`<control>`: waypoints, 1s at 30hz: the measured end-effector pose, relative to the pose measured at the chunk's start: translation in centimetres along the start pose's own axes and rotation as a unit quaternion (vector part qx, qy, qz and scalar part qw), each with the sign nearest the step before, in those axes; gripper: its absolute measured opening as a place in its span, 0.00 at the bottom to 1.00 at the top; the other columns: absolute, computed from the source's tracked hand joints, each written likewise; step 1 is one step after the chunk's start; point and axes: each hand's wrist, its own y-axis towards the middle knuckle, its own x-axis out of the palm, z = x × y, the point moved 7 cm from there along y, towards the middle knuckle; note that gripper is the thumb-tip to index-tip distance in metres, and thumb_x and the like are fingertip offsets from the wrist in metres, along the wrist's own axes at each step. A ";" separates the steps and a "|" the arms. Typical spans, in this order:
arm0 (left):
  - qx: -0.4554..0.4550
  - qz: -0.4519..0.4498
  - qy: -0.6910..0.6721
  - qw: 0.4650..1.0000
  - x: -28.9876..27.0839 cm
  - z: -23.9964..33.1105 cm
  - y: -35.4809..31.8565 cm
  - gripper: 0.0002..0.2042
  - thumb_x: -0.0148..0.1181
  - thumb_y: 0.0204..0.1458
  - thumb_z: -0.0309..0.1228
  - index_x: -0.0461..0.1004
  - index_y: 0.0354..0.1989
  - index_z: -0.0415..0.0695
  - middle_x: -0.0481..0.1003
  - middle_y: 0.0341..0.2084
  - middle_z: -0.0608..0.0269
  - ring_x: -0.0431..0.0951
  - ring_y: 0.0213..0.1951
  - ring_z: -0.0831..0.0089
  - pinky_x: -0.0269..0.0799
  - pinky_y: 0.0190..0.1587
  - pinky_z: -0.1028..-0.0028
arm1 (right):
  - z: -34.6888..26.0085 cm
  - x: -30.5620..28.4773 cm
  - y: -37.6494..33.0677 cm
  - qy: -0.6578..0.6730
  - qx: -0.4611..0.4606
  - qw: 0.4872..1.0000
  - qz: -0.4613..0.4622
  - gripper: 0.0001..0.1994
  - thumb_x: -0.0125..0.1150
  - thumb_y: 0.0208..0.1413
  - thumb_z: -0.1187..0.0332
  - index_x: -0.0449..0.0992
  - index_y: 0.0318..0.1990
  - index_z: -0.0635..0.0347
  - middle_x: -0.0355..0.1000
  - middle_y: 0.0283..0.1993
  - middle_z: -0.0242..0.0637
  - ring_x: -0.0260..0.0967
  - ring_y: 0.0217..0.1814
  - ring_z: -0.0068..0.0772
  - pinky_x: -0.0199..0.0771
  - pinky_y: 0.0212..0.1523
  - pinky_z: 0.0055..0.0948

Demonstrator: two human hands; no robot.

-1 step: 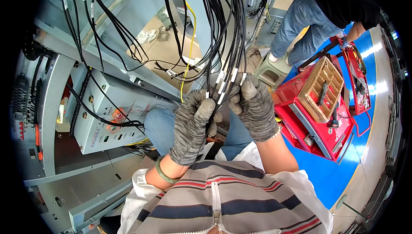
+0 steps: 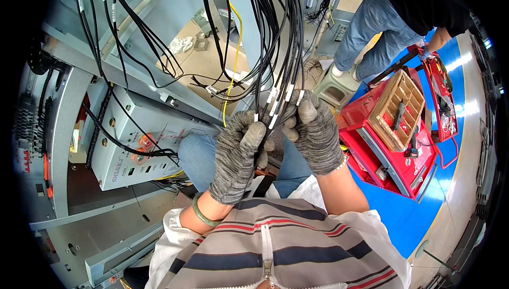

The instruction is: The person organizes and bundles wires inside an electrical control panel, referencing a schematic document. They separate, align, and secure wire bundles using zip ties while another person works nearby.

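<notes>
A bundle of thin black cables hangs down in front of me, and its lower ends come together between my hands. White marker sleeves sit on several of the cables close to my fingers. My left hand, in a grey knitted glove, is closed round the lower part of the bundle with the thumb pressed on top. My right hand, gloved alike, pinches cables at the bundle's right side, its thumb beside a white sleeve. The cable ends are hidden behind my fingers.
A grey metal cabinet frame with a white equipment box stands at left. A yellow cable loops beside the bundle. At right are a red tool cart, a wooden compartment tray, a plastic stool and a standing person.
</notes>
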 end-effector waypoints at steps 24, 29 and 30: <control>-0.065 -0.021 -0.167 0.984 -0.8 -1.3 0.3 0.13 0.60 0.49 0.34 0.69 0.41 0.44 0.72 0.23 0.64 0.69 0.19 0.81 0.60 0.15 0.86 | 0.3 0.6 -0.4 0.065 -0.023 0.996 -0.050 0.15 0.54 0.55 0.58 0.69 0.41 0.62 0.67 0.26 0.31 0.62 0.22 0.19 0.64 0.23 0.17; -0.089 -0.053 -0.228 0.968 0.0 -1.3 0.4 0.13 0.59 0.50 0.34 0.68 0.41 0.43 0.71 0.25 0.65 0.70 0.25 0.82 0.60 0.15 0.87 | 0.3 1.0 -0.8 -0.082 0.012 0.994 -0.070 0.14 0.56 0.53 0.60 0.72 0.36 0.63 0.69 0.27 0.31 0.65 0.26 0.18 0.66 0.26 0.16; -0.097 -0.064 -0.234 0.965 0.2 -1.4 0.3 0.12 0.58 0.50 0.33 0.68 0.41 0.43 0.71 0.26 0.65 0.70 0.25 0.82 0.60 0.15 0.87 | 0.9 0.5 -0.7 -0.149 0.041 0.986 -0.063 0.11 0.57 0.53 0.64 0.73 0.32 0.64 0.70 0.27 0.31 0.66 0.27 0.17 0.66 0.27 0.17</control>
